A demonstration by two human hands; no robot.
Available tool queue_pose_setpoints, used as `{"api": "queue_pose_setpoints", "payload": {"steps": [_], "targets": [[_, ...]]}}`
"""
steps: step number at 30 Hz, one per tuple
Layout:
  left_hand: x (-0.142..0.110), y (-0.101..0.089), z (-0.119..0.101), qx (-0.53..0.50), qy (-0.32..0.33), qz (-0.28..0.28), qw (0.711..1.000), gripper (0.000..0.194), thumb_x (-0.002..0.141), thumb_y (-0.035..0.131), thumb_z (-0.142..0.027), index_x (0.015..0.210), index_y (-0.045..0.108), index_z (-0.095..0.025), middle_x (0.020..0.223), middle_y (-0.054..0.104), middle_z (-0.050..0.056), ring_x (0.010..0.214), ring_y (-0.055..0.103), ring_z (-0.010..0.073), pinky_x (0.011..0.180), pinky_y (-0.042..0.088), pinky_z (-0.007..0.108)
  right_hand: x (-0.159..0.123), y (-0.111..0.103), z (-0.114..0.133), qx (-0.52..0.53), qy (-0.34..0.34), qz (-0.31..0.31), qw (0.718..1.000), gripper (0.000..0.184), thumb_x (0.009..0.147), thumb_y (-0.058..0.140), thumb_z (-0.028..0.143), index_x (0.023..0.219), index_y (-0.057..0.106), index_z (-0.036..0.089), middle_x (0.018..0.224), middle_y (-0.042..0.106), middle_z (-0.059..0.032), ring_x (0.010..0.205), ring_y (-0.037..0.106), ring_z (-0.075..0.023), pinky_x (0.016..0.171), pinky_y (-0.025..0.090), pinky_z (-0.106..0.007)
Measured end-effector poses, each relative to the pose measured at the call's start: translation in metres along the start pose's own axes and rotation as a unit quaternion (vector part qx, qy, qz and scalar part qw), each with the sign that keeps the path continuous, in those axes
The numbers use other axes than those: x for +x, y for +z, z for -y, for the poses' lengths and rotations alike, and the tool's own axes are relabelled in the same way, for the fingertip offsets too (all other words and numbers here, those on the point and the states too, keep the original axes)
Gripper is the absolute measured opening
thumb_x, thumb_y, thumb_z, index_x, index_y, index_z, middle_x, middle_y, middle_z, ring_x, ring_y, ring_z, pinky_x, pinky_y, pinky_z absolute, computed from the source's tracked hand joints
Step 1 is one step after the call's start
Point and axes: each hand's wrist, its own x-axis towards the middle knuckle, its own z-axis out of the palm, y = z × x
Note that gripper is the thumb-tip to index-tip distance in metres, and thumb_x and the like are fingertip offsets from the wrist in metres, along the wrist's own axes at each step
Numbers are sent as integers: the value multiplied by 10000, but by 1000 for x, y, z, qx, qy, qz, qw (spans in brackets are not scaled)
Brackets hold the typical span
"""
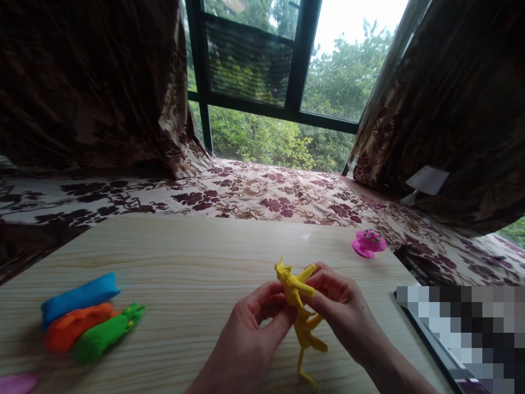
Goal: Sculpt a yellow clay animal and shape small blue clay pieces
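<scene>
A yellow modelling-clay animal figure point(304, 327) with pointed ears, thin limbs and a long thin tail is held up above the wooden table point(197, 257). My left hand point(256, 328) pinches its body from the left between thumb and fingers. From the other side, my right hand point(342, 306) closes its thumb and fingers at the figure's upper limbs. The head points up and away from me, and the tail hangs down toward the table's near side. My fingertips hide parts of the body.
On the left lie blue point(82, 298), orange point(76, 326) and green clay point(102, 335) pieces, side by side. A pink clay shape with green dots point(369, 243) sits near the far right corner. A dark-edged flat object point(430, 336), partly pixelated, is at right. A small lamp point(427, 180) stands beyond.
</scene>
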Motion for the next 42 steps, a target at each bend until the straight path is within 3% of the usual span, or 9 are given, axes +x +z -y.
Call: {"api": "queue_pose_setpoints", "payload": {"steps": [5,8,16,25,30,33,36,39,42], "targets": [[-1,-3,-8,-72,-61,56,994,333,784,626,-235,1116,630,-224,986,715,38,958,625,211,878,460,314,1,-6,6,-55,-21,17,998,168,862,560,282,785,668,179,877,553,-10,837,553,-135,721,448,-223],[-2,-4,-12,-96,-84,63,990,350,806,601,-247,1154,607,-219,1007,709,47,967,623,215,878,464,331,3,-9,9,-66,-27,10,997,175,875,533,272,801,662,179,935,562,-20,903,557,-149,790,437,-238],[-2,-2,-15,-80,-98,68,990,338,770,640,-236,1108,644,-228,1056,700,47,999,616,229,860,475,307,2,-7,5,-52,-8,30,998,117,822,582,228,744,644,168,902,568,-30,845,575,-162,726,474,-257],[-5,-3,-13,-75,-48,52,995,353,724,681,-242,1073,664,-195,1000,711,63,983,612,247,918,439,363,3,-2,-2,-59,-5,32,998,186,834,579,314,753,670,173,871,577,-33,804,573,-164,693,476,-253],[-10,-5,-14,-94,-38,42,994,311,758,623,-223,1058,671,-156,932,709,81,884,623,227,824,452,340,1,-8,-3,-120,22,60,991,226,851,548,390,914,698,233,910,633,-39,935,583,-215,827,458,-286],[-11,-11,-11,-125,-75,49,988,288,772,596,-222,1033,675,-132,924,692,92,852,615,199,821,440,328,2,-13,-5,-137,25,62,988,225,840,554,410,925,691,253,959,649,-38,979,585,-232,855,460,-292],[-9,-17,-7,-210,-102,63,970,260,780,559,-207,989,679,-109,881,670,88,757,597,146,785,449,306,4,-16,-9,-182,-24,6,983,208,839,549,402,909,672,249,1034,620,-50,1000,574,-245,858,465,-319],[-6,-20,-4,-272,-108,63,954,234,780,529,-171,942,683,-100,824,649,65,696,563,109,757,448,278,3,-16,-11,-258,-140,-90,952,152,825,576,324,949,634,257,1137,550,-62,1090,513,-264,920,425,-381],[-4,-17,-4,-280,-132,49,950,236,792,523,-171,960,676,-106,830,642,61,725,555,114,788,438,289,0,-12,-9,-326,-254,-86,906,217,804,586,204,1015,602,256,1218,475,-76,1145,462,-263,945,407,-419]]}}
